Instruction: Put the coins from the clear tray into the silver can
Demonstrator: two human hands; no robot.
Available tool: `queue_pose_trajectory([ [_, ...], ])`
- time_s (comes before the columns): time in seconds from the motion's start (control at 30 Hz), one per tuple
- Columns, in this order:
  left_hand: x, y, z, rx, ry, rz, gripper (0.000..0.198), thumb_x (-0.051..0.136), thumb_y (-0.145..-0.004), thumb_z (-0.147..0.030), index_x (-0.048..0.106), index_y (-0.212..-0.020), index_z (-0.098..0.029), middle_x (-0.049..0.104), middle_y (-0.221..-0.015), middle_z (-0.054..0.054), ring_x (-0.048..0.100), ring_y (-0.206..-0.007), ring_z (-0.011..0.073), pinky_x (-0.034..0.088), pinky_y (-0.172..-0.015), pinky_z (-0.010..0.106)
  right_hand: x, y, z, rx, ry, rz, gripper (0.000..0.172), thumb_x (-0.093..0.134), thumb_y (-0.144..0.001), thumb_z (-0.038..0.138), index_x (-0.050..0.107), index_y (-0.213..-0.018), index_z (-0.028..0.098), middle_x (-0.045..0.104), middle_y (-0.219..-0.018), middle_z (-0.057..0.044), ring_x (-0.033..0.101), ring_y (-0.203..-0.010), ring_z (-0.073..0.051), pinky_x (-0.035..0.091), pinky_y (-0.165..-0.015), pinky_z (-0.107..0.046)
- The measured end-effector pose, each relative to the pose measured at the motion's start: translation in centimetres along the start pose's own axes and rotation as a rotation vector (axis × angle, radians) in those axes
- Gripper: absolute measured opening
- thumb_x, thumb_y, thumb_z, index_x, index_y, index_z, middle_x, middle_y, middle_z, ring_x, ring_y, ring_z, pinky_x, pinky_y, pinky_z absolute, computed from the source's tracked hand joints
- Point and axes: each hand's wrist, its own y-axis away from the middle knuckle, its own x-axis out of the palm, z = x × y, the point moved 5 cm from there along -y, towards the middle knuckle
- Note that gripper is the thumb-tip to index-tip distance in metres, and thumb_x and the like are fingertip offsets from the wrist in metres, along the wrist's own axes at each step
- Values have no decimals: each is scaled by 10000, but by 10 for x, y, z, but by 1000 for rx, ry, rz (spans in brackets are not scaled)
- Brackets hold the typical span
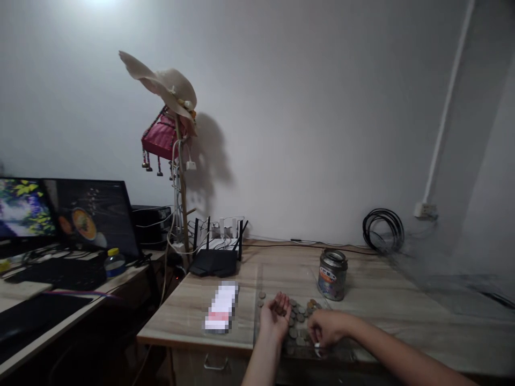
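Palm up and cupped, my left hand is just over the left side of a spread of coins on the desk. Small dark round shapes, which look like coins, rest in its palm. My right hand is at the right side of the spread, near the desk's front edge. Its fingers are pinched downward on a small shiny coin, partly hidden by the fingertips. Behind the right hand stands a glass jar with a colourful label; its contents are hard to make out.
A phone, blurred out, lies left of the coins. Behind it is a black router with upright antennas. A coil of black cable leans on the wall. Monitors and a yellow-capped bottle stand on the left desk.
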Motion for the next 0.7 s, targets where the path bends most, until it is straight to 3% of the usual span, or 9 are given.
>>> queue_pose_trajectory([
  [0.17,6,4,-3,-18,8,12,175,374,-652,-49,513,-741,-106,571,-686,62,575,-637,127,443,-632,255,0,3,0,100,15,129,79,564,-497,115,605,-551,154,434,-408,67,384,-370,-53,339,-430,-185],
  [0.23,9,6,-3,-14,2,15,175,376,-648,-46,513,-741,-104,570,-685,61,572,-634,123,439,-627,248,-5,1,1,133,16,124,81,588,-462,91,594,-524,144,445,-389,59,402,-353,-66,345,-418,-197],
  [0.3,9,7,1,-21,-18,5,164,381,-657,-59,513,-746,-99,569,-689,67,570,-632,129,434,-600,241,-18,-2,3,146,20,17,122,595,-455,81,603,-566,131,461,-404,50,407,-361,-70,340,-415,-197],
  [0.43,8,5,18,-56,-45,-30,147,367,-711,-123,509,-727,-90,553,-654,80,556,-592,140,425,-531,238,-57,-7,17,65,-10,-290,203,494,-619,169,613,-781,134,565,-590,7,453,-468,-68,343,-455,-176],
  [0.57,12,2,27,0,56,-17,169,339,-739,-88,489,-662,-105,530,-619,56,536,-558,104,450,-564,229,-79,-1,25,-33,-20,-448,256,433,-685,229,608,-864,179,611,-763,-15,519,-658,-99,376,-575,-188],
  [0.63,12,2,25,31,94,-37,168,349,-740,-74,484,-646,-110,520,-613,43,532,-556,86,459,-583,215,-77,5,18,-22,9,-483,236,492,-628,230,624,-813,166,611,-754,-34,525,-694,-134,378,-598,-218],
  [0.7,11,4,22,40,89,-68,147,374,-734,-77,489,-648,-113,512,-601,29,515,-526,68,456,-556,195,-62,9,6,22,83,-362,268,593,-508,229,638,-766,170,604,-696,-26,528,-650,-155,378,-573,-236],
])
